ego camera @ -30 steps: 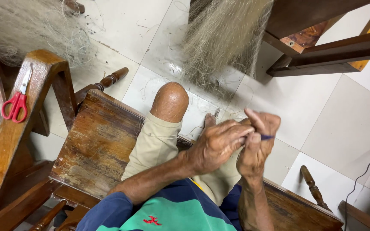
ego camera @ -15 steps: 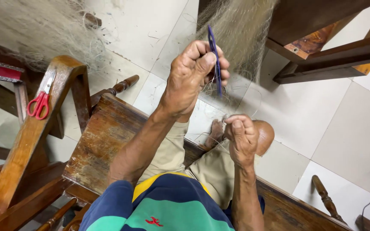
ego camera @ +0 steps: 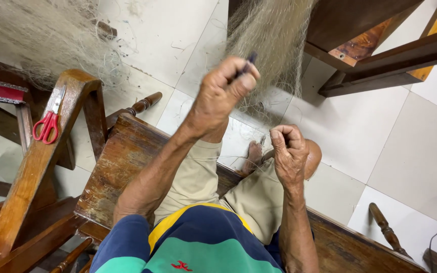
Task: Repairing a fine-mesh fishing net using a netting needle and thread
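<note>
My left hand (ego camera: 223,91) is raised in front of me, closed around a dark blue netting needle (ego camera: 249,61) whose tip pokes out above the fingers. My right hand (ego camera: 288,151) is lower, above my knee, its fingers pinched shut on fine strands of a pale fishing net (ego camera: 274,35). The net hangs from above in a grey bundle just beyond both hands. A thin line runs between the two hands. I sit on a worn wooden chair (ego camera: 122,162).
Red-handled scissors (ego camera: 47,124) rest on the wooden armrest at the left. More net (ego camera: 36,35) is heaped at the upper left. A dark wooden furniture frame (ego camera: 380,55) stands at the upper right over a white tiled floor (ego camera: 410,156). A turned wooden leg (ego camera: 385,230) lies lower right.
My left hand, with the needle, has pulled up and away from my right hand, then tipped slightly down and left. My right hand stays low, pinching the net.
</note>
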